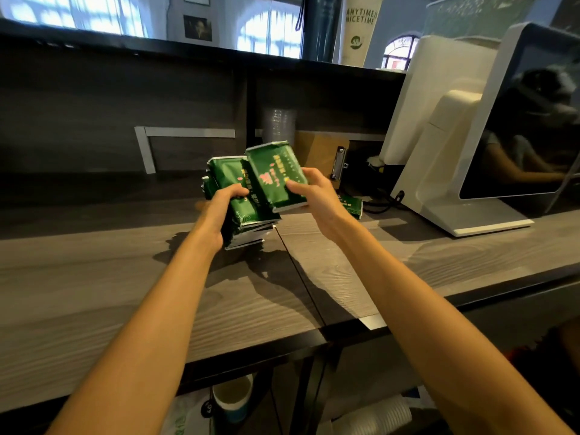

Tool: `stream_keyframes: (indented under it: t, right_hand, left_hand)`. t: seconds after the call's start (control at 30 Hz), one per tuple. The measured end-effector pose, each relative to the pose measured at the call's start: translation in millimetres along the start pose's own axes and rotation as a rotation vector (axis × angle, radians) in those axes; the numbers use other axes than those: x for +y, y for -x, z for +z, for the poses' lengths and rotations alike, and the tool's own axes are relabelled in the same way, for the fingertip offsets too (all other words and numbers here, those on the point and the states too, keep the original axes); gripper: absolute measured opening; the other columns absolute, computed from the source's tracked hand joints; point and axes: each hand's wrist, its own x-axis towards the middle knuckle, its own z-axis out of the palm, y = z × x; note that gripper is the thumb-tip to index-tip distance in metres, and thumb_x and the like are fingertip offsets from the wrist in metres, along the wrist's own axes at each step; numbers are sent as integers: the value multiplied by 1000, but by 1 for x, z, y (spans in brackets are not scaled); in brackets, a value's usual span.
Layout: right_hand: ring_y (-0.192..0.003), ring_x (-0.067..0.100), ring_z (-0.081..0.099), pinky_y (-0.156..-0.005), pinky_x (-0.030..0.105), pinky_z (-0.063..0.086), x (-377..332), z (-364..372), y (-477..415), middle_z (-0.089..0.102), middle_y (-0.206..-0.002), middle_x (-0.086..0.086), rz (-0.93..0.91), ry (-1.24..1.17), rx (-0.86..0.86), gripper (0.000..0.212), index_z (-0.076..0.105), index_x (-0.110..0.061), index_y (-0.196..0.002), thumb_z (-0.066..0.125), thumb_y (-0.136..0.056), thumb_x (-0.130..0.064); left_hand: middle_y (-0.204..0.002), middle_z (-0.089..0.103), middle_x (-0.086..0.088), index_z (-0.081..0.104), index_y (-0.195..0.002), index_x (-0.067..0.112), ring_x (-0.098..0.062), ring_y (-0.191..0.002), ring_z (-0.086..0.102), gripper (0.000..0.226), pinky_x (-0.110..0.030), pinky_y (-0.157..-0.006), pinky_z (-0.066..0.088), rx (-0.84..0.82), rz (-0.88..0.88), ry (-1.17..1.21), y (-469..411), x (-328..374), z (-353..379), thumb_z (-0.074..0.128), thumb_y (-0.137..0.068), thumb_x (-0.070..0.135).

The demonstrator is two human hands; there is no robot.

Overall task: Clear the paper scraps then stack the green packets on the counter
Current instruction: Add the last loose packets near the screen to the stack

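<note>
The left hand grips a bundle of green packets, fingers curled over its top face, with the bundle's lower end near the counter. Just right of it, the right hand pinches a single green packet, tilted and overlapping the bundle's upper right. Beyond the right wrist, another green packet lies on the counter, near a white terminal.
</note>
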Motion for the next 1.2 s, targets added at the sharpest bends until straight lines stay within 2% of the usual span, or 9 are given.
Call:
stream_keyframes:
  t: [0.17,0.27,0.4,0.53,0.7,0.87,1.0,1.1,1.2]
  right_hand:
    - [-101,16,56,-70,19,46,15,18,-3,58,-125,8,-89,298,-9,39,45,-8,-129,56,-93,-18]
    - [-118,24,52,-86,30,47,21,20,-11,56,-132,7,-116,484,-31,47,43,-13,-134,55,-93,-32]
    - [-128,28,45,-104,47,38,18,17,-21,52,-137,8,-84,717,-67,60,45,-12,-138,51,-90,-49]
    - [-122,27,49,-98,39,42,15,13,-27,56,-130,10,-92,728,-69,56,51,-10,-133,52,-91,-47]
    - [-85,14,55,-65,22,38,10,6,-25,61,-101,3,-116,607,-114,40,58,-10,-123,54,-93,-35]
    - [-55,10,48,-49,20,37,19,-9,-33,57,-68,3,-56,279,106,24,67,0,-102,49,-92,-13]
    - [-109,29,50,-83,35,40,52,-35,-52,59,-115,14,9,729,440,27,65,-3,-106,46,-91,-15]
    - [-142,30,15,-110,47,24,74,-51,-63,22,-154,10,116,1044,272,50,38,-11,-140,44,-95,-30]
    - [-146,25,-11,-115,53,0,85,-61,-77,-5,-160,4,227,1193,116,66,13,-18,-150,38,-96,-46]
  left_hand:
    - [-112,67,-10,47,-130,13,-24,-94,68,102,-33,-70,55,33,-30,-26,-3,-6,-1,74,-37,47]
    - [-132,55,-9,37,-141,16,-25,-112,60,129,-40,-91,51,3,-25,-53,-15,-14,-1,75,-30,71]
    - [-129,58,-8,52,-132,19,-23,-117,55,70,-39,-103,42,-59,30,-55,7,-2,16,43,-82,68]
    - [-134,54,-3,49,-135,24,-20,-123,49,85,-42,-110,32,-153,32,-113,8,0,26,49,-69,79]
    - [-91,67,-7,64,-107,12,-21,-78,64,29,-35,-79,52,-148,-39,-41,0,1,32,61,-83,27]
    - [-95,70,-11,64,-107,10,-26,-81,67,37,-34,-73,55,-85,-89,-23,-16,8,34,66,-73,24]
    - [-104,71,-12,63,-114,11,-28,-89,69,53,-34,-69,56,-44,-105,-43,-27,10,31,72,-64,25]
    - [-104,71,-12,63,-114,12,-28,-88,69,53,-34,-67,55,-50,-116,-58,-35,11,32,71,-64,26]
    - [-103,70,-12,62,-113,11,-28,-87,68,44,-33,-67,54,-72,-123,-79,-40,12,35,67,-72,25]
